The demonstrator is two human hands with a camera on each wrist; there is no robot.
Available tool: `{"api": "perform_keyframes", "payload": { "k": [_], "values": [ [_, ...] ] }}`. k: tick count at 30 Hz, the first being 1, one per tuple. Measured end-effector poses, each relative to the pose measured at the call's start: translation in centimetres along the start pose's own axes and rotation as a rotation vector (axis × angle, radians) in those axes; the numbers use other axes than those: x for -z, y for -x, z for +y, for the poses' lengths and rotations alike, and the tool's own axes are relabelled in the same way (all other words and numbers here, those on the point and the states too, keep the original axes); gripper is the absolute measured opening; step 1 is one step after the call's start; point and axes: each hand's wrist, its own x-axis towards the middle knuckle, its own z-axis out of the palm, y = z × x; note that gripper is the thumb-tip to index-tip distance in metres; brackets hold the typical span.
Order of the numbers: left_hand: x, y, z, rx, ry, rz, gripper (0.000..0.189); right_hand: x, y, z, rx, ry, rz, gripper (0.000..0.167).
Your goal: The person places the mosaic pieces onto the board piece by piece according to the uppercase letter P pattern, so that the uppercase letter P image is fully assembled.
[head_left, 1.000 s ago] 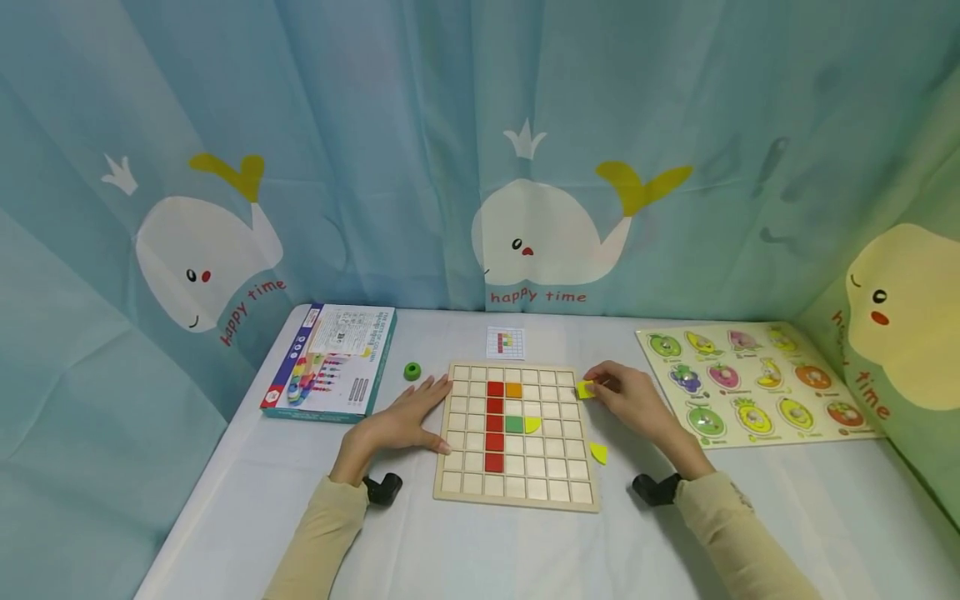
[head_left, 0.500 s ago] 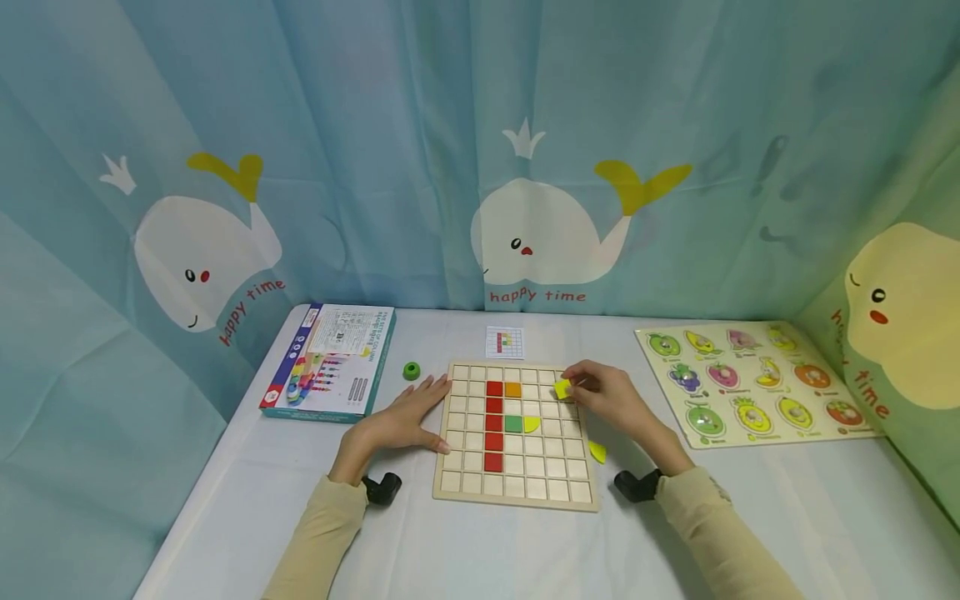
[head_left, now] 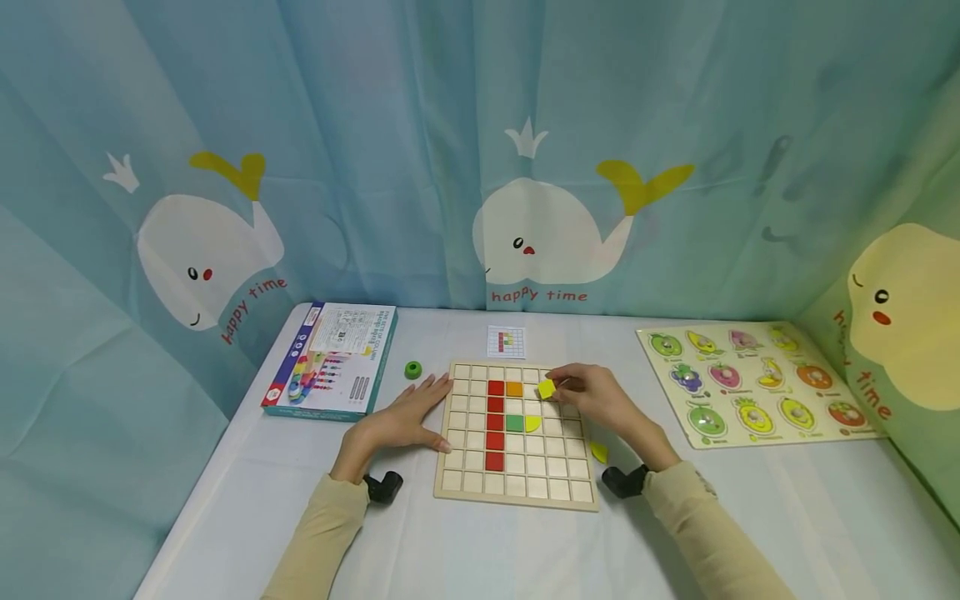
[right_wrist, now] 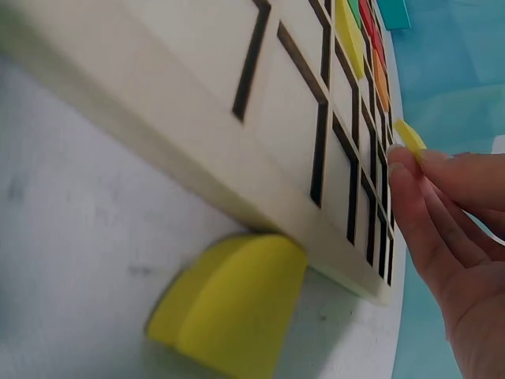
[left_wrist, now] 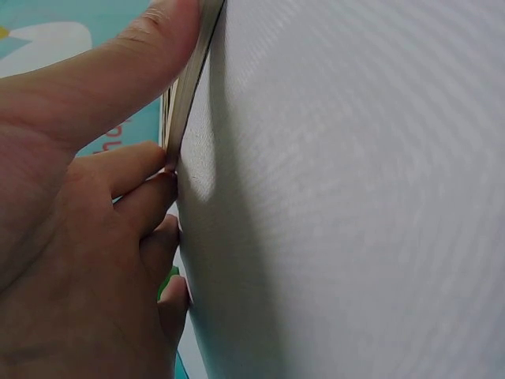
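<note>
My right hand (head_left: 596,396) pinches a yellow square tile (head_left: 547,389) between thumb and fingertips, over the upper right of the wooden grid board (head_left: 517,503). In the right wrist view that yellow tile appears edge-on. My left hand (head_left: 401,421) rests at the board's left edge, fingers spread, thumb and fingertips against the rim. In the board's cells lie a column of several red tiles (head_left: 495,422), an orange tile (head_left: 514,389), a green tile (head_left: 514,423) and a yellow quarter-round tile (head_left: 532,423). Another yellow quarter-round piece (right_wrist: 237,308) leans against the board's right side.
Behind the board lies a small pattern card (head_left: 506,342) with a coloured grid. A green bead (head_left: 413,369) and a boxed toy set (head_left: 330,362) are at the left. A fruit puzzle board (head_left: 757,383) lies to the right. A whale-print curtain (head_left: 420,167) hangs behind the table.
My right hand has carried the yellow square tile leftward, from the board's right edge to above its upper right cells. The left hand stays in place.
</note>
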Motion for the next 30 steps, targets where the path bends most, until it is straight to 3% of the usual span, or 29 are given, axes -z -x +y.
{"api": "perform_keyframes", "payload": {
  "k": [14,20,30],
  "values": [
    [0.0,0.0,0.1,-0.006,-0.009,-0.006,0.108,-0.7,-0.1,-0.5,0.097,0.038,-0.119,0.024],
    [0.1,-0.1,0.2,-0.012,-0.01,-0.01,0.108,-0.8,-0.1,-0.6,0.131,0.085,-0.129,0.021],
    [-0.1,-0.1,-0.1,-0.006,-0.026,-0.002,0.107,-1.2,-0.1,-0.6,0.119,0.106,-0.129,0.021]
  ]
}}
